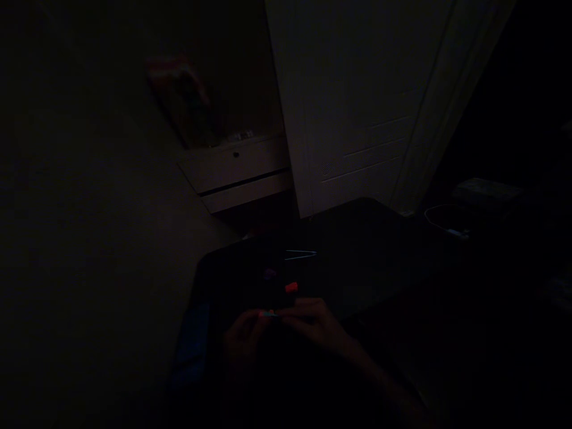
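Observation:
The room is very dark, so little detail shows. My left hand and my right hand meet above a dark table, fingertips pinched from both sides on a small pale teal and orange piece; its kind cannot be made out. Just beyond my fingers lies a small bright red-orange piece. A dim purple piece rests farther back to the left. Behind these, a thin metal V shape that looks like tweezers lies on the table.
A blue flat object sits at the left edge of the dark table. Beyond stand a drawer unit with a red-topped item on it and a pale door panel. At right are a white cable and a dim box-like shape.

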A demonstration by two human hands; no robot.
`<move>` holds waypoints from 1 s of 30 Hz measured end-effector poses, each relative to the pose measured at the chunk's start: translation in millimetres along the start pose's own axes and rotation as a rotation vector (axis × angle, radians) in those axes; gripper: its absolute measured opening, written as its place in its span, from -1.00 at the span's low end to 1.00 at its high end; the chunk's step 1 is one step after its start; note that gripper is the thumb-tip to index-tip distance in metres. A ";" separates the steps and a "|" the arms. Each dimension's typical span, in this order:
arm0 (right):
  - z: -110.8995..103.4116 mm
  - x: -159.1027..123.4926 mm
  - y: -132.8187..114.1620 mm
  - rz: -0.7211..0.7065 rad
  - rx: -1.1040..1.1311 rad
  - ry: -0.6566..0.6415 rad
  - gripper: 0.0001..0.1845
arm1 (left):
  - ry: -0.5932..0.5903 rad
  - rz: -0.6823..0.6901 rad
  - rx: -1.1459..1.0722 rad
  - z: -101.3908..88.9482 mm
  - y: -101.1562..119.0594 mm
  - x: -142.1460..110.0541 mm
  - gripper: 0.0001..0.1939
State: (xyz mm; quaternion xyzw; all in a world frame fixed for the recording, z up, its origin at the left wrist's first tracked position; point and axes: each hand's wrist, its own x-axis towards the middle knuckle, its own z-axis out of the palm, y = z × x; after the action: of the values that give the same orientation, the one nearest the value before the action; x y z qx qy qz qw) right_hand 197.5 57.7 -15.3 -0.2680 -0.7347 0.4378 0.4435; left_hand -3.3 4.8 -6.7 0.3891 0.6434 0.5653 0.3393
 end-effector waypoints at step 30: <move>8.1 -1.4 -5.7 -0.085 -0.037 0.117 -0.64 | -0.032 -0.038 -0.088 2.2 8.2 -1.7 -0.54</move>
State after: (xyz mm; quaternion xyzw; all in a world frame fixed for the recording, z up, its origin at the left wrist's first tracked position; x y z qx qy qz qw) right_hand 190.9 50.7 -12.7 -0.2696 -0.7263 0.3886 0.4988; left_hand 0.3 4.8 1.2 0.3705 0.6196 0.5802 0.3773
